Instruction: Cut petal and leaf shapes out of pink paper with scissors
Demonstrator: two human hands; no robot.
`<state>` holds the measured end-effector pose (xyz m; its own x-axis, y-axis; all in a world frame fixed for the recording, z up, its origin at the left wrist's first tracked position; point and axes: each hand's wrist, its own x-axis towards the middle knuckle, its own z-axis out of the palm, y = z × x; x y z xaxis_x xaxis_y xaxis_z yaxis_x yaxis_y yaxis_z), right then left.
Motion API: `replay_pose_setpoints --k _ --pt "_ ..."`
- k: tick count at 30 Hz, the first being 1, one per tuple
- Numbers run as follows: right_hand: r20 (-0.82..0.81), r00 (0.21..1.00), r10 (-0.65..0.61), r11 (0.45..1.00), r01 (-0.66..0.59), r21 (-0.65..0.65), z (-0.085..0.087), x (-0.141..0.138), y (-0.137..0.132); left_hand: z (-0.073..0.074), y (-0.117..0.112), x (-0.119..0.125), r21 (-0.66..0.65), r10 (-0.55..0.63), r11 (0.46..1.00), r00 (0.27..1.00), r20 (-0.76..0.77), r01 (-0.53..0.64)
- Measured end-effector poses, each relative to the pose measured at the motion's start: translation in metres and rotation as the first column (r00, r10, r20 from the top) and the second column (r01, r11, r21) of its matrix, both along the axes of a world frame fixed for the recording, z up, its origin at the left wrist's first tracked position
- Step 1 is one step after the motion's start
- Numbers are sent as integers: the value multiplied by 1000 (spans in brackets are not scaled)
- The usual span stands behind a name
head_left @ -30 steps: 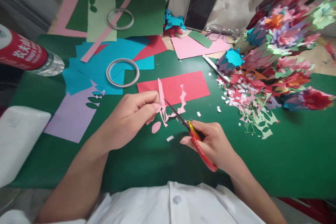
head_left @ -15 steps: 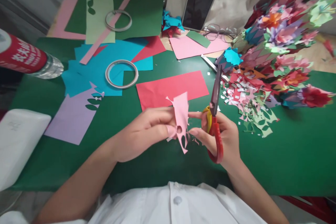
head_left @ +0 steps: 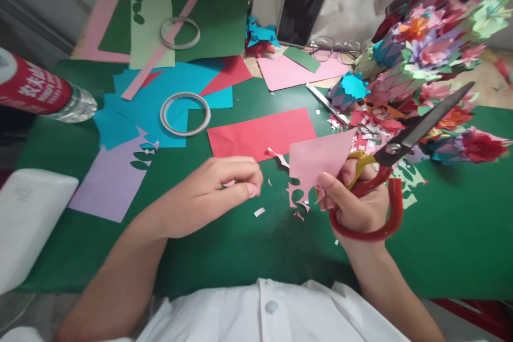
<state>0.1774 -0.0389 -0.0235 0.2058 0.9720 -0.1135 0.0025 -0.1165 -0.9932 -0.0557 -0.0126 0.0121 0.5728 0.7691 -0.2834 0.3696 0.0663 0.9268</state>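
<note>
My right hand (head_left: 356, 203) grips red-and-yellow-handled scissors (head_left: 395, 148), their dark blades pointing up and right. Between its thumb and fingers it also pinches a pink sheet of paper (head_left: 316, 157) with oval holes cut along its lower edge. To the left, my left hand (head_left: 224, 189) is closed above the green table, thumb against the curled fingers. A spot of pink shows under its fingers; what it holds, if anything, is hidden. A red paper rectangle (head_left: 260, 133) lies just beyond the hands. Small paper scraps (head_left: 259, 212) lie between them.
Folded paper flowers (head_left: 436, 53) and cut scraps fill the right side, near a utility knife (head_left: 326, 103). Tape rolls (head_left: 185, 132) rest on coloured sheets at left. A bottle (head_left: 44, 88), a white device (head_left: 36, 219), a phone (head_left: 306, 0) and eyeglasses (head_left: 336, 51) stand or lie around.
The pink paper has passed from my left hand to my right, which has turned so the scissors point up-right. My left hand has moved slightly left, away from the paper.
</note>
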Motion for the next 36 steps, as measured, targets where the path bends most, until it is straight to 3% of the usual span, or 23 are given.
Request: replay_pose_setpoints --k 4,7,13,20,23,29,32,36 --pt "-35 999 -24 1000 23 -7 1 1 3 -2 8 -21 161 33 987 946 -324 21" --pt "-35 999 -25 999 24 -22 0 0 3 -9 12 -29 170 -2 982 893 -451 88" --pt "-17 1000 7 999 -7 -32 1 -1 3 -18 12 -19 288 102 954 811 -576 84" --pt "-30 1000 -5 1000 4 -24 0 -1 4 -31 6 -1 417 141 868 671 -728 270" --pt "-44 999 -4 1000 3 -22 0 0 4 -33 5 1 450 187 847 632 -752 284" --pt "41 999 26 998 -23 -62 2 1 1 -26 6 -1 572 356 816 707 -611 84" --pt "60 997 41 998 -38 -49 2 1 -1 -22 4 3 597 418 796 801 -428 -97" --pt "96 993 74 997 -70 -41 1 -1 -3 -16 -2 12 338 332 900 936 -119 -277"
